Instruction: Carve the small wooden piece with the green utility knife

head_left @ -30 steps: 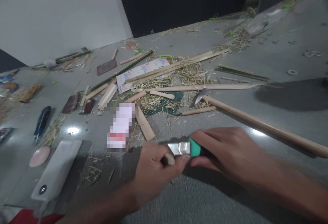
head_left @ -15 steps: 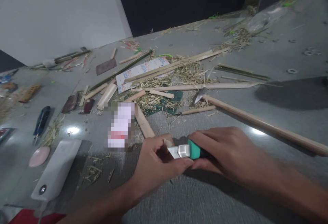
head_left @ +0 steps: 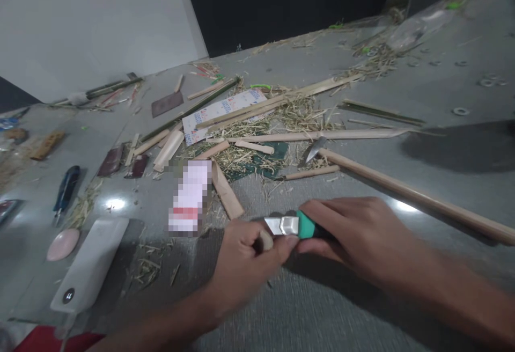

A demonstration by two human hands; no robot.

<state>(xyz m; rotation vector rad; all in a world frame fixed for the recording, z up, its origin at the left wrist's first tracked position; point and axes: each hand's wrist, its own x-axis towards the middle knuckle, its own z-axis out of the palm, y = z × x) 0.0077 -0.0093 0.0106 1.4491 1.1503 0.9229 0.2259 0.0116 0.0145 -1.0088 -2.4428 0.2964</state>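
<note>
Low in the middle of the frame the right hand is wrapped around the green handle of a utility knife, its metal blade housing pointing left toward the left hand, which is curled with thumb and fingers pinched on a small pale bamboo piece right at the blade end. Both hands hover over the grey tabletop, just below a short flat bamboo strip that lies beside a blurred white packet. Further up, in the centre, sits a heap of straw-like shavings over a dark green mat, crossed by long split bamboo slats and a printed card. A long round wooden handle runs from centre to the right edge, with a metal blade at its upper end. At lower left lie a white sharpening block, a pink oval stone and a blue-handled tool.
</note>
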